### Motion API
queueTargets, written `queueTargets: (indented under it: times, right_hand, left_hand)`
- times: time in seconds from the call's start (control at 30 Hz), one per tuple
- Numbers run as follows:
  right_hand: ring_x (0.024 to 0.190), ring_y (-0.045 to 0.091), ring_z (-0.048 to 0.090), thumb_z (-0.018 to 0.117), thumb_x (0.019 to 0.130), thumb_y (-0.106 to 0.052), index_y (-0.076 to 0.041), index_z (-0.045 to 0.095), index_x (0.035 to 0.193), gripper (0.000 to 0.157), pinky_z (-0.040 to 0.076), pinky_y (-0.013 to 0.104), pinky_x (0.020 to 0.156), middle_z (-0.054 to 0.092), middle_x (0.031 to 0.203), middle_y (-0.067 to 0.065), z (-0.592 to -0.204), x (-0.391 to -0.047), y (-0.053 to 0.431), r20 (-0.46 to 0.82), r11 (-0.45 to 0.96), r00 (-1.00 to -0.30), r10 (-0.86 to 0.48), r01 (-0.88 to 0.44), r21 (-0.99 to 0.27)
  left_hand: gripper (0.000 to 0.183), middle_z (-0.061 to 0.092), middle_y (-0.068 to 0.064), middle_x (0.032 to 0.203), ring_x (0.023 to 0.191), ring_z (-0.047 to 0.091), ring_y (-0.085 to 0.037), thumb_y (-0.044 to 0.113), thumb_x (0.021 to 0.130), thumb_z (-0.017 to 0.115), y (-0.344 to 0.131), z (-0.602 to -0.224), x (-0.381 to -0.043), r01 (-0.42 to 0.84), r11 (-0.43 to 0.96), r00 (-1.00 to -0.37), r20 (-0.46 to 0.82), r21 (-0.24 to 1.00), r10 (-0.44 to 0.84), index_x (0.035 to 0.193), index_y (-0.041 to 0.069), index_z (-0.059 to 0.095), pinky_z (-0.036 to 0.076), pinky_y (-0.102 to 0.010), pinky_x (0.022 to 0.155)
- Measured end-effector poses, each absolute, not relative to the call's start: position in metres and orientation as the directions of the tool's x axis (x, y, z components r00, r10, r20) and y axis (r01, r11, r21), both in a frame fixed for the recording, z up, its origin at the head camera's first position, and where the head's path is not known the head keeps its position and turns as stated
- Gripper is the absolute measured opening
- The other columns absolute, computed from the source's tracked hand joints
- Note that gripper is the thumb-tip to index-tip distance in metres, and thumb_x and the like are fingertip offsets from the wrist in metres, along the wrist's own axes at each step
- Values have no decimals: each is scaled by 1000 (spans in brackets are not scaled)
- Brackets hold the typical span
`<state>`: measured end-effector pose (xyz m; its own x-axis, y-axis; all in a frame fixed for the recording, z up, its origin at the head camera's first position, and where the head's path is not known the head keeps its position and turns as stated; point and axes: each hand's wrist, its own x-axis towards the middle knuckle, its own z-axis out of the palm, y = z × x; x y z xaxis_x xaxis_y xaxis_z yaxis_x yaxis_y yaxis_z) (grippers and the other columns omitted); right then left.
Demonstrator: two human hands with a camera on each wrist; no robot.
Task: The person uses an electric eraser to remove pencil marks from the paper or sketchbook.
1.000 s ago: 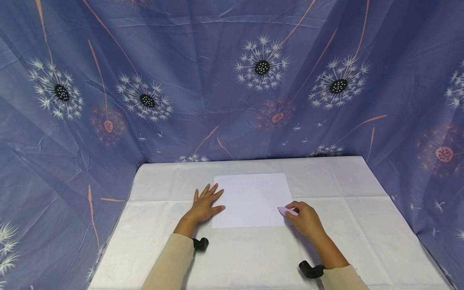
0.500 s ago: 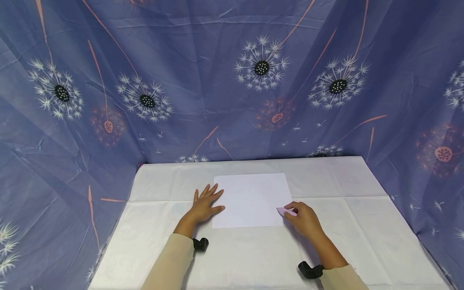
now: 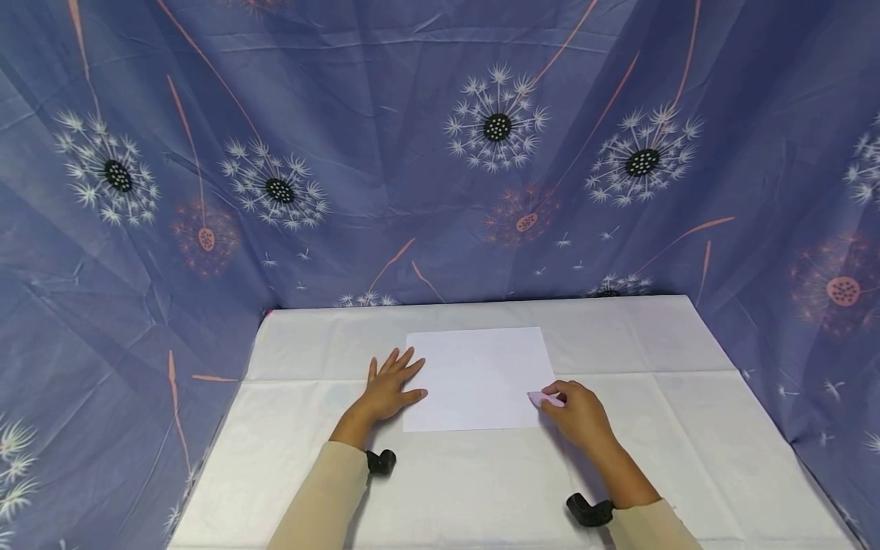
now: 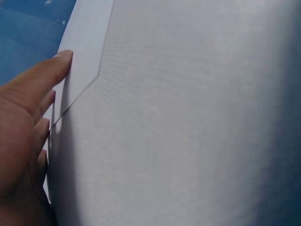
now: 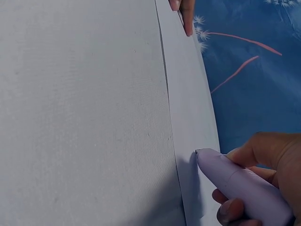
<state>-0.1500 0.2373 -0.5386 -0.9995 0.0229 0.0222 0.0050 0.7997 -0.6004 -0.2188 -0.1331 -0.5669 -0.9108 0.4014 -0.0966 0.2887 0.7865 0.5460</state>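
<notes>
A blank white sheet of paper [image 3: 474, 374] lies on the white-covered table. My left hand [image 3: 386, 391] rests on its left edge with fingers spread; in the left wrist view the thumb of that left hand [image 4: 28, 94] lies over the paper [image 4: 89, 42] near a corner. My right hand [image 3: 579, 416] grips a lilac, tapered, pen-like tool [image 3: 546, 399] at the sheet's right edge. Seen from the right wrist, the lilac tool [image 5: 240, 181] has a thick smooth body and a small grey tip, which points at the paper [image 5: 188, 103]. Thumb and fingers of the right hand [image 5: 282, 160] wrap round it.
A white cloth with fold creases covers the table [image 3: 474, 489]. Behind it and along both sides hangs a blue curtain [image 3: 385, 153] with dandelion prints. A black wrist mount [image 3: 589, 510] sits on the right wrist, another black mount [image 3: 381, 463] on the left.
</notes>
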Motion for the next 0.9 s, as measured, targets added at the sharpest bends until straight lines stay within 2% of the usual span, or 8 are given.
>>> queueTargets:
  times: [0.2,0.53,0.9]
  right_hand:
    - [78,18,60,73,90,-21,-8,77,104,20,48,33,70,69,93,9,-537,-149,234,0,790,-1000,-6,-4,-613]
    - [80,21,61,73,89,-20,-10,77,105,20,48,34,71,70,97,11,-538,-152,245,16,804,-999,44,26,-594]
    - [82,21,62,72,90,-20,-9,77,105,19,48,34,71,70,98,11,-539,-154,246,7,798,-1000,21,13,-603]
  left_hand:
    - [67,21,-3,170,160,7,-32,45,97,64,-133,-566,-219,287,785,-910,-99,549,402,156,24,41,-9,-66,124]
    - [67,20,-2,170,160,7,-32,45,97,64,-132,-565,-219,291,786,-909,-98,546,404,156,25,41,-9,-66,124]
    - [67,21,-1,170,160,8,-32,45,96,65,-132,-565,-218,285,785,-912,-95,550,398,155,24,42,-9,-66,124]
